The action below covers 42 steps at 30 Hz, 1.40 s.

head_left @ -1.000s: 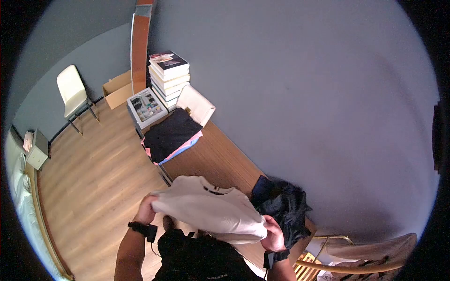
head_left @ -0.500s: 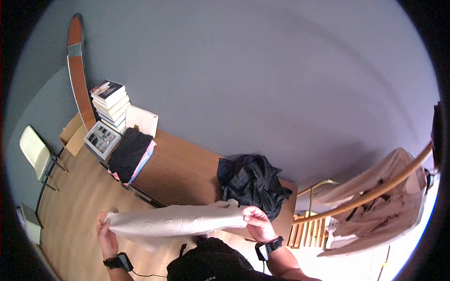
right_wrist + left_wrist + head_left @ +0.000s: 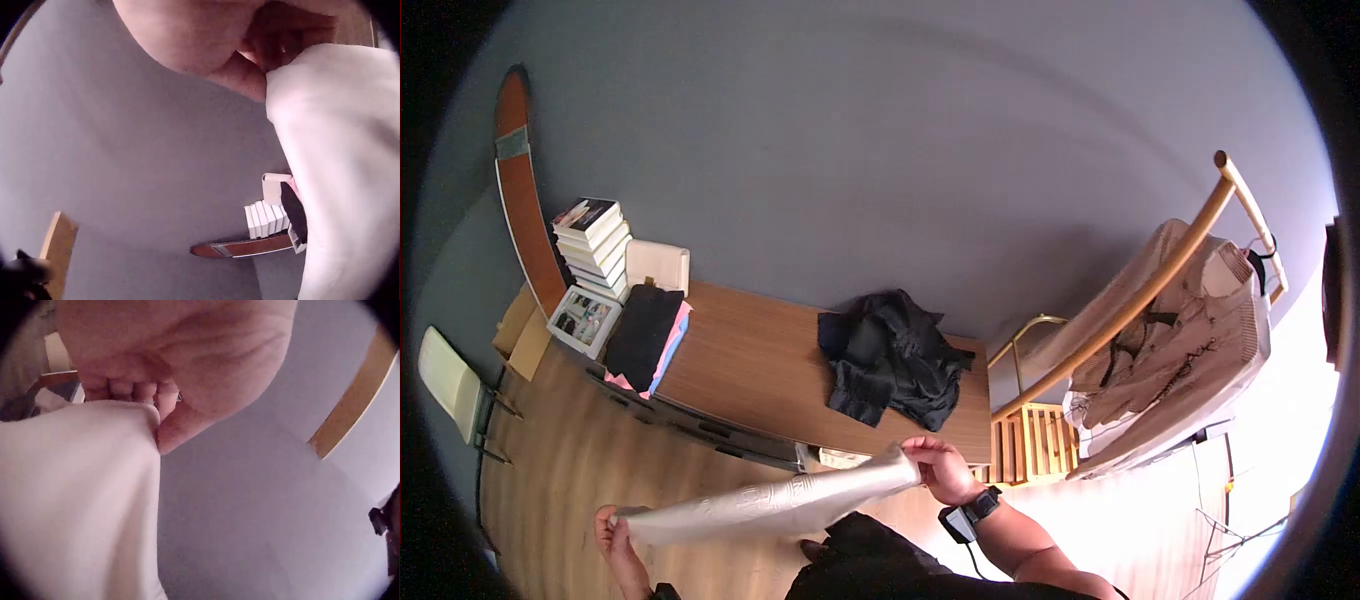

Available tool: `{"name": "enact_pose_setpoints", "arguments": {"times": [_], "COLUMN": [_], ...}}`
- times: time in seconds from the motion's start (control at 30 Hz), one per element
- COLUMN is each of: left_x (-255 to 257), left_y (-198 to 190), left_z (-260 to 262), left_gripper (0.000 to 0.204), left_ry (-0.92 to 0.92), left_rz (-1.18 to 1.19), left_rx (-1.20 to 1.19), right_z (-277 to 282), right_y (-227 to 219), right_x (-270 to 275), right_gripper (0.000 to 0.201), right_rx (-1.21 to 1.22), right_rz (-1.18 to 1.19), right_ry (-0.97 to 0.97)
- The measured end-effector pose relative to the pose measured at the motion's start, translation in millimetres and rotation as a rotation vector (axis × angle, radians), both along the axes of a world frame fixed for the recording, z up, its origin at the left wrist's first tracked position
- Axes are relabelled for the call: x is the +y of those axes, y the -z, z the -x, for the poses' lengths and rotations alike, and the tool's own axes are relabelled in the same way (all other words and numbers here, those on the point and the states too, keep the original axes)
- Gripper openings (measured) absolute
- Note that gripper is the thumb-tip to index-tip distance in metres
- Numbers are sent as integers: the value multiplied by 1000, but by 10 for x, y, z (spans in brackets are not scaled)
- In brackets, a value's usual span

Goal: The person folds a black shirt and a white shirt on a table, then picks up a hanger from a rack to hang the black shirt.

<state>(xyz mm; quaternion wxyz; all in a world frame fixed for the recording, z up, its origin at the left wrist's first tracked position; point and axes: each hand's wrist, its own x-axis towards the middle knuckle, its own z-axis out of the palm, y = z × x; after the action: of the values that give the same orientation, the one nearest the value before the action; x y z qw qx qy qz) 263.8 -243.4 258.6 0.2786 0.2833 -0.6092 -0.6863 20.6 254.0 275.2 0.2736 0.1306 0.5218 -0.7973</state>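
A white shirt (image 3: 770, 503) with raised lettering is stretched between my two hands in front of my body, in the head view. My left hand (image 3: 618, 545) pinches one end at the lower left. In the left wrist view, the thumb and curled fingers (image 3: 165, 400) grip the fabric's corner. My right hand (image 3: 945, 472) pinches the opposite end, held higher. The right wrist view has the white cloth (image 3: 350, 156) hanging from that thumb and fingers. Beyond the shirt, a crumpled black garment (image 3: 895, 355) lies on the brown cabinet top (image 3: 740, 350).
Folded clothes (image 3: 643, 335), a stack of books (image 3: 592, 250), a white box (image 3: 658, 266) and a display case (image 3: 584, 321) sit at the cabinet's left end. On the right stands a clothes rack (image 3: 1140, 300) with beige garments (image 3: 1170, 340). A chair (image 3: 452, 380) is far left.
My view has swung right, bringing more of the clothes rack in. The shirt has gone from hanging with its neckline visible to a taut, slanting band; both hands keep their grip.
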Motion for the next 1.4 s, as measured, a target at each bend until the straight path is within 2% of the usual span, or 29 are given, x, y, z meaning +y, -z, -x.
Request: {"name": "enact_pose_setpoints", "arguments": {"times": [0.1, 0.13, 0.23, 0.27, 0.3, 0.37, 0.43, 0.5, 0.57, 0.6, 0.67, 0.7, 0.77, 0.83, 0.9, 0.93, 0.97, 1.0, 1.07, 1.1, 1.13, 1.17, 1.2, 1.23, 1.27, 1.3, 1.33, 1.37, 1.4], "left_x": [99, 100, 128, 135, 193, 461, 985, 1904, 2931, 3361, 3962, 4150, 4521, 4880, 4936, 4678, 4291, 3887, 3333, 3372, 3411, 3466, 3530, 3587, 3644, 3722, 3782, 3839, 3929], "left_y": [87, 86, -145, -97, -133, -260, -402, -506, -616, -640, -632, -618, -573, -554, -456, -389, -313, -240, -92, -80, -67, 18, 109, 189, 267, 353, 441, 432, 325], "left_z": [99, 164, 193, 175, 168, 148, 351, 906, 1445, 1593, 1724, 1731, 1733, 1730, 1583, 1364, 1021, 601, -134, -163, -192, -229, -367, -539, -741, -966, -1085, -1160, -1252], "left_gripper": [27, 31, 38, 37, 37, 30, 30, 30, 29, 29, 29, 29, 29, 29, 29, 29, 29, 29, 28, 35, 42, 57, 57, 45, 34, 24, 23, 28, 28], "left_ry": [-68, -102, 26, 9, 22, 40, 249, 693, 1108, 1240, 1391, 1431, 1474, 1496, 1438, 1336, 1160, 923, 499, 561, 641, 833, 799, 631, 459, 284, 141, -1, -39], "left_rz": [112, 48, -84, -37, -31, 74, 117, 124, 134, 131, 121, 118, 124, 136, 161, 174, 172, 156, 104, 122, 141, 182, 146, 113, 93, 82, 65, 56, 42], "left_rx": [-4, 96, 127, 5, 13, -165, -186, -133, -21, 21, 50, 45, 24, -16, -121, -225, -388, -581, -980, -1144, -1305, -1597, -1609, -1340, -1076, -817, -731, -641, -654], "right_z": [-240, -302, -411, -387, -385, -375, -323, -267, -220, -226, -223, -231, -279, -342, -399, -438, -443, -417, -382, -363, -358, -350, -327, -339, -303, -245, -246, -220, -261], "right_y": [-86, -89, -164, 43, 48, 52, -14, -119, 47, 119, 385, 431, 520, 735, 1070, 1633, 1616, 1542, 1239, 1234, 1255, 1306, 1425, 1526, 1292, 1299, 1245, 1124, 344], "right_x": [109, 171, 250, 337, 373, 419, 419, 462, 599, 674, 919, 1071, 1448, 1873, 2291, 2553, 2729, 2877, 2927, 2945, 2982, 3029, 3056, 3123, 3090, 3058, 3074, 3010, 2845], "right_gripper": [16, 18, 18, 19, 20, 23, 28, 31, 33, 36, 43, 45, 48, 48, 48, 45, 45, 42, 36, 36, 36, 36, 35, 36, 33, 34, 31, 33, 38], "right_rx": [81, 115, 82, 27, 38, 74, 66, 49, 38, 43, 66, 65, 10, 90, -139, 72, 57, 321, 147, 142, 274, 413, 505, 406, 280, 137, 112, 142, 54], "right_rz": [-53, 77, 133, 129, 149, 198, 221, 285, 283, 160, -47, -51, -172, -239, -260, -272, -257, -412, -454, -433, -427, -418, -411, -393, -314, -270, -49, -96, -147], "right_ry": [52, 86, 63, -13, -52, -79, -53, -90, -136, -202, -286, -335, -392, -397, -397, -506, -532, -835, -1096, -1139, -1213, -1283, -1288, -1172, -1018, -877, -665, -522, -399]}}
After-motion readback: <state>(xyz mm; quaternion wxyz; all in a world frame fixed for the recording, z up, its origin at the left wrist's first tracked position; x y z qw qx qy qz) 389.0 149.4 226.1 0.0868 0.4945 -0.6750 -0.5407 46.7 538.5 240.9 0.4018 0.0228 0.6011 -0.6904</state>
